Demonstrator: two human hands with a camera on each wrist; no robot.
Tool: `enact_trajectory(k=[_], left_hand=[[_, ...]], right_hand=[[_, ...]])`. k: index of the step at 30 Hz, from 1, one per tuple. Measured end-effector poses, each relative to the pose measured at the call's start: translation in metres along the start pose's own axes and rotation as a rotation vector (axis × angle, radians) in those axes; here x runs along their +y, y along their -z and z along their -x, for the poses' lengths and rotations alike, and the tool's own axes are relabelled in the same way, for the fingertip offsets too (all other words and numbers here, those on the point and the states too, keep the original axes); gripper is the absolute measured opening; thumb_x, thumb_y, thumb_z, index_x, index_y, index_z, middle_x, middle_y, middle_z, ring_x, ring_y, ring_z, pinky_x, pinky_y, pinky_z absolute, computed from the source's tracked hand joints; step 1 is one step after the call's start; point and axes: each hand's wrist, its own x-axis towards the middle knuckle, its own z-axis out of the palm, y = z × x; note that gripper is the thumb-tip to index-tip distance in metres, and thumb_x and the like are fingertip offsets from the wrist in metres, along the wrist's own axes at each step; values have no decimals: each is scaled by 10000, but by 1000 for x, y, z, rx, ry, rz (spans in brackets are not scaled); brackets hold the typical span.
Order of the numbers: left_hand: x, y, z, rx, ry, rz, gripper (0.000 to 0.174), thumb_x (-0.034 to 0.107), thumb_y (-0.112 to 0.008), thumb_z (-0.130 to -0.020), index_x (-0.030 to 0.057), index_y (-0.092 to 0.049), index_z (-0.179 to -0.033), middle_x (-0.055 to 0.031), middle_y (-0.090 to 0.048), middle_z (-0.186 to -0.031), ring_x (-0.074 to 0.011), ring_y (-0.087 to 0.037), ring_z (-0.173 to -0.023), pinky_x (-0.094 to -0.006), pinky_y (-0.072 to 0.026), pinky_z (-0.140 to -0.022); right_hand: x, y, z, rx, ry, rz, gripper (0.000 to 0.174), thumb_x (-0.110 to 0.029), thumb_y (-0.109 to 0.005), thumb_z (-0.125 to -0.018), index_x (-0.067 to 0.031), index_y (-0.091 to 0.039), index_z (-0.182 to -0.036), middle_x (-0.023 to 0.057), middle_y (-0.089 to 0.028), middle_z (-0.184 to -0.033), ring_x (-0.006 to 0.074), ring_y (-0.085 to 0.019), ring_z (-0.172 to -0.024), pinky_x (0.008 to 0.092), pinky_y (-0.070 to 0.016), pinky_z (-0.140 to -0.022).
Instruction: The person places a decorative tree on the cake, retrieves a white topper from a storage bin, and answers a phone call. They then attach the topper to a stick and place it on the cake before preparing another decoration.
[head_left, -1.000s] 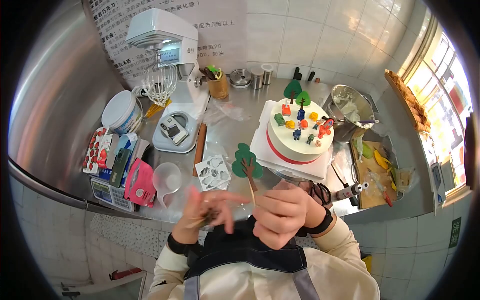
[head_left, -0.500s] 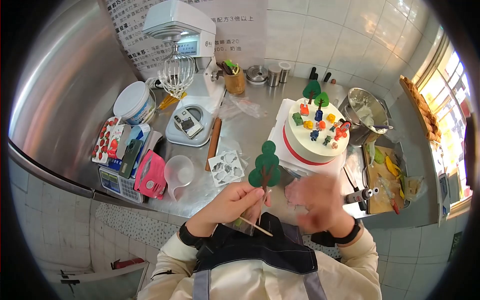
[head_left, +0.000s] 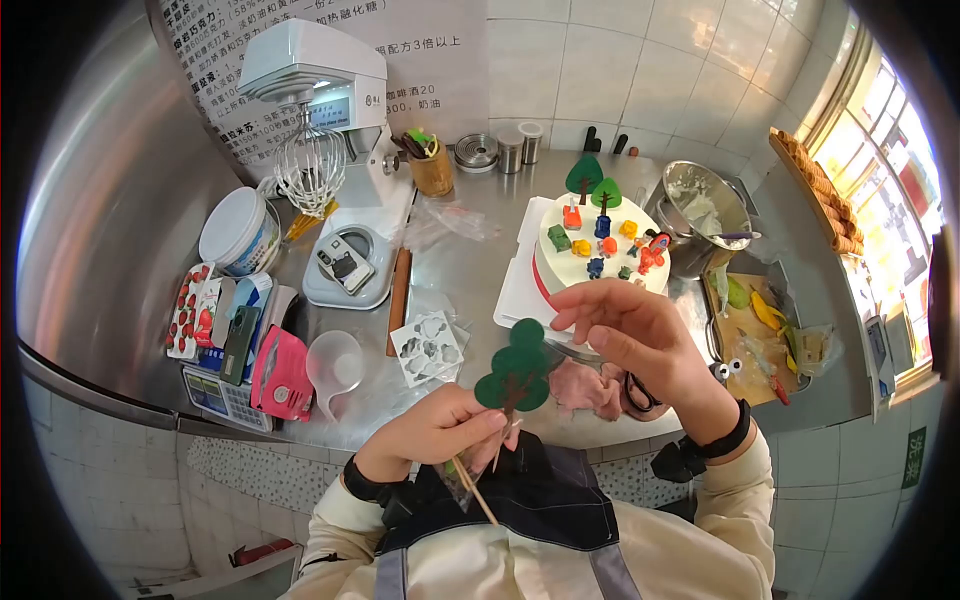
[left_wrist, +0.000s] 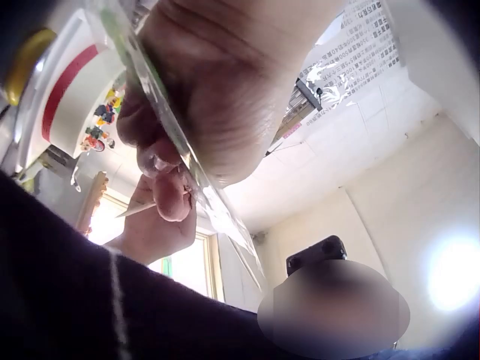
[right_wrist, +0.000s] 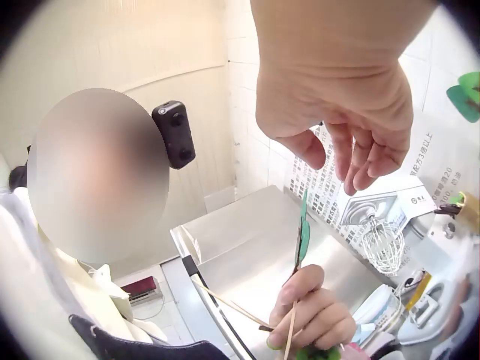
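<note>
In the head view the left hand [head_left: 430, 432] pinches a dark green tree topper [head_left: 513, 378] by its stem, with thin wooden sticks [head_left: 474, 490] and a clear plastic wrapper below the fingers. The right wrist view shows this hand [right_wrist: 311, 311] from the side, curled round the sticks. The right hand [head_left: 640, 338] is held in the air right of the topper, fingers loosely bent and holding nothing, in front of the cake's [head_left: 560, 262] lower edge. On the white cake stand small coloured figures and two green trees [head_left: 584, 176].
A mixer [head_left: 318, 75] and a scale [head_left: 350, 280] stand at the back left. A silicone mould [head_left: 427, 348] and clear jug [head_left: 335, 362] lie nearer. A metal bowl [head_left: 690, 200] and cutting board [head_left: 740, 385] are on the right, a pink cloth [head_left: 585, 390] below the cake.
The right hand has risen from beside the pink cloth to near the cake's lower edge. The left hand and topper sit slightly lower, and the head view has shifted.
</note>
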Motion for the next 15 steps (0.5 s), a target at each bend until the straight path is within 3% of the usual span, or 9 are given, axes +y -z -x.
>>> enact_trajectory(k=[7, 9, 10, 12, 15], left_hand=[[2, 0, 14, 71, -23, 0, 414, 159, -355, -951, 26, -490, -584, -35, -504, -497, -169, -524, -620, -298, -453, -690], [3, -2, 16, 74, -14, -13, 411, 163, -356, -952, 24, -492, -590, -33, -505, -497, -168, -526, -623, -296, -455, -681], [4, -4, 17, 74, -8, -26, 408, 167, -357, -953, 23, -493, -597, -31, -505, -498, -168, -529, -625, -295, -456, -673], [4, -6, 20, 77, 10, -13, 405, 174, -359, -954, 22, -494, -603, -29, -506, -498, -164, -528, -613, -293, -457, -664], [7, -7, 26, 70, 61, -9, 401, 188, -364, -955, 23, -495, -613, -25, -506, -497, -156, -525, -587, -290, -458, -651]], right_hand=[[-7, -24, 1, -47, -27, 50, 328, -129, -620, -826, -24, -558, -1130, 51, -603, -972, 72, -492, -821, 225, -400, -680], [1, -32, -1, -20, 156, 208, 311, -151, -669, -793, -25, -592, -1066, 23, -616, -866, 60, -485, -751, 222, -385, -656], [1, -35, 0, -17, 153, 206, 311, -151, -669, -793, -25, -592, -1066, 23, -616, -866, 60, -485, -751, 222, -385, -656], [-1, -39, 4, 15, -108, 83, 254, -141, -675, -788, -16, -611, -999, 11, -614, -806, 54, -472, -693, 213, -388, -652], [-1, -45, 10, 46, -104, 64, 162, -112, -645, -807, 0, -612, -918, -1, -603, -749, 53, -461, -669, 207, -390, -638]])
